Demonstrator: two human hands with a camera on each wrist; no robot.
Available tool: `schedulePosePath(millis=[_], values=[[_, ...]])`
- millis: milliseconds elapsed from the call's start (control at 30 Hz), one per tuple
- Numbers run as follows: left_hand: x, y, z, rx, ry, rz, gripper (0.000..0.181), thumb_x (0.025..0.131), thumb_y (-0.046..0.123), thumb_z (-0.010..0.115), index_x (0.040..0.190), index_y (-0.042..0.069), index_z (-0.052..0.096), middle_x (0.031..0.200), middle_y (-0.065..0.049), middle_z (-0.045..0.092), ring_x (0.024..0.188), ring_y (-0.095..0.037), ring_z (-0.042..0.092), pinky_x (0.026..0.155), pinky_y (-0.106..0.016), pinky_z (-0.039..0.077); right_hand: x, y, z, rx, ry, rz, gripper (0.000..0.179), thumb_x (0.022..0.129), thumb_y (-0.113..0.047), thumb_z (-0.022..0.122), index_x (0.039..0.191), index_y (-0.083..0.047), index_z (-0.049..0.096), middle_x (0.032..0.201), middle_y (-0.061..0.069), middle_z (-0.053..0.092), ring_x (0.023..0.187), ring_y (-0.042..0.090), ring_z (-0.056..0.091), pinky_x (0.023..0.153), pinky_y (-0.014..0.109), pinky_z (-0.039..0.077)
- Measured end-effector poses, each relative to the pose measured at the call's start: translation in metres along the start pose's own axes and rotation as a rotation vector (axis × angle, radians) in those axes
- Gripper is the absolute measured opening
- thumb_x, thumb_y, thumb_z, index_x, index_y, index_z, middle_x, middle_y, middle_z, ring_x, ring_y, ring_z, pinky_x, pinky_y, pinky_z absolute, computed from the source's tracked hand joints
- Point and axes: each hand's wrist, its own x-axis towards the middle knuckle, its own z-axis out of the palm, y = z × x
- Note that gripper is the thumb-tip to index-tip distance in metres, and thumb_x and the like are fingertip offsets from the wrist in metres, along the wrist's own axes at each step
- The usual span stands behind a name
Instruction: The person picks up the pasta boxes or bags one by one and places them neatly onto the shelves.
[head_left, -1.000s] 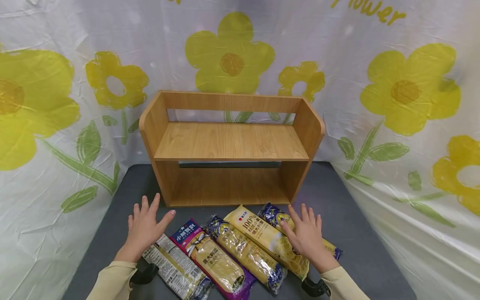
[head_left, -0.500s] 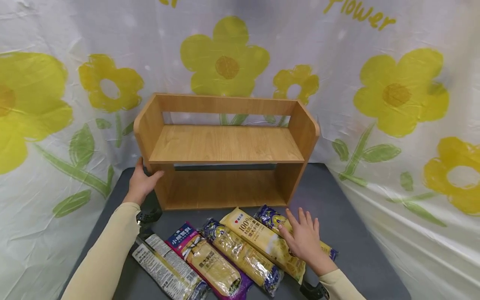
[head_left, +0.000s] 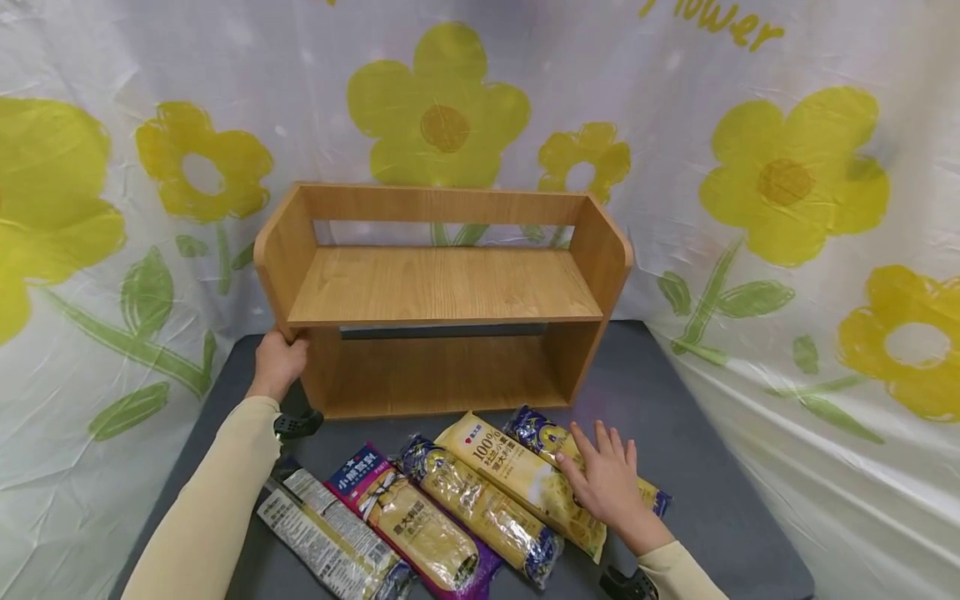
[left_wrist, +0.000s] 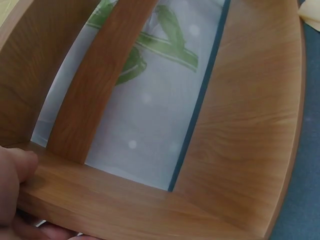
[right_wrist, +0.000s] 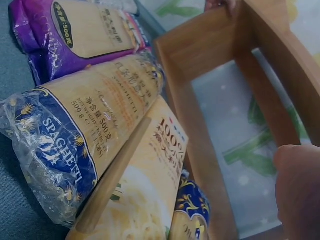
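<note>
Left grip (head_left: 277, 364) has moved: a second ago the hand hung spread above the leftmost pack, now its fingers are curled round the left side panel (head_left: 285, 260) of the wooden rack (head_left: 450, 283), just below the upper shelf level, thumb on the inner side. The rack stands upright toward the back, no clear shift in position. Reads as getting a hold on the rack, with only the left end held.

Packs lie slanted side by side in front of it, same layout throughout: grey-white printed pack (head_left: 322, 529), purple pack (head_left: 420, 525), blue-ended spaghetti pack (head_left: 480, 508), cream "100%" pack (head_left: 517, 471), rightmost blue-yellow pack (head_left: 538, 432).

Right grip (head_left: 609, 487): unchanged, fingers spread over the rightmost pack, grasping nothing; contact can't be told.

Tabletop (head_left: 720, 517): dark grey, rounded far corners. Around it hangs white cloth (head_left: 675, 200), slightly wrinkled, printed with yellow flowers (head_left: 438, 108) and green stems, yellow lettering (head_left: 738, 25) cut off at upper right.
</note>
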Motion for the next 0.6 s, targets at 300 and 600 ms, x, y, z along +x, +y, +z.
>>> schedulePosePath(millis=[300, 600], values=[[0.000, -0.003, -0.002, 0.030, -0.020, 0.018, 0.057, 0.109, 0.022, 0.036, 0.159, -0.002, 0.024, 0.154, -0.035, 0.040, 0.140, -0.053, 0.043, 0.112, -0.063, 0.038, 0.001, 0.001, 0.000, 0.023, -0.007, -0.009, 0.058, 0.101, -0.042, 0.060, 0.147, -0.007, 0.055, 0.151, 0.036, 0.044, 0.137, 0.061, 0.039, 0.110, 0.079, 0.022], [0.002, -0.006, -0.003, 0.065, -0.010, 0.058, 0.055, 0.106, 0.020, 0.037, 0.155, -0.006, 0.031, 0.148, -0.036, 0.046, 0.136, -0.053, 0.048, 0.108, -0.062, 0.043, 0.016, 0.042, 0.000, 0.121, -0.150, 0.071, 0.064, 0.101, -0.033, 0.060, 0.153, 0.001, 0.042, 0.150, 0.042, 0.039, 0.136, 0.060, 0.042, 0.105, 0.071, 0.038]])
